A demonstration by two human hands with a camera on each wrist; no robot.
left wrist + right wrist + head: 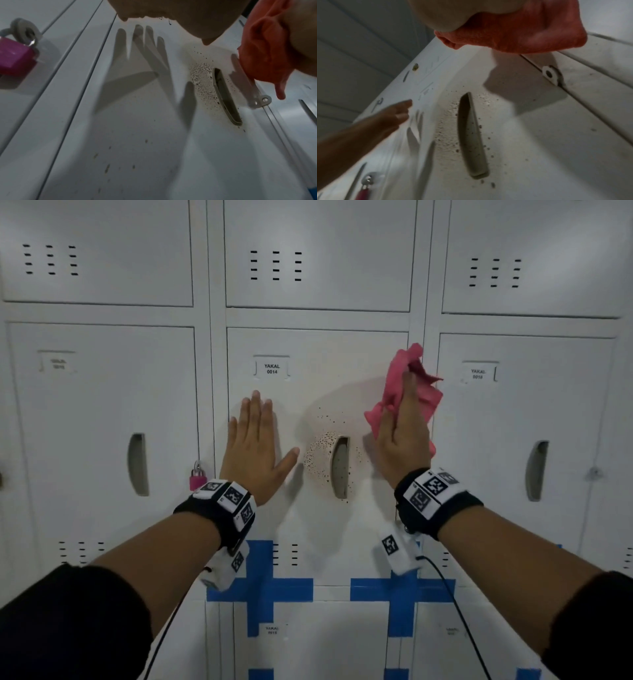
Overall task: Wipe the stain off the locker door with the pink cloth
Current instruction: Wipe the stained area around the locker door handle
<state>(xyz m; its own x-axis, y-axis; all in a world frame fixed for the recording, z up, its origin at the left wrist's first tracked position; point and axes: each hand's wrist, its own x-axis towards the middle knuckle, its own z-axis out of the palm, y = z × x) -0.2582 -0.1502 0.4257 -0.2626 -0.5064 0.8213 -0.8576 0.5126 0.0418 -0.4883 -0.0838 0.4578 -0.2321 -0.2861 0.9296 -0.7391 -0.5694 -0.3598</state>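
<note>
The white locker door labelled 0014 carries a stain of dark specks around its recessed handle; the stain shows too in the wrist views. My left hand lies flat at the door left of the stain, fingers straight and thumb spread. My right hand is right of the handle, near the door's right edge. Its fingers are straight over the crumpled pink cloth, which bulges out above and beside the palm. A corner of the pink cloth hangs down. The cloth is beside the stain, not on it.
A pink padlock hangs on the locker to the left. A metal hasp sticks out at the door's right edge. Blue tape crosses the lower door edges. Closed lockers surround this one. A black cable trails from my right wrist.
</note>
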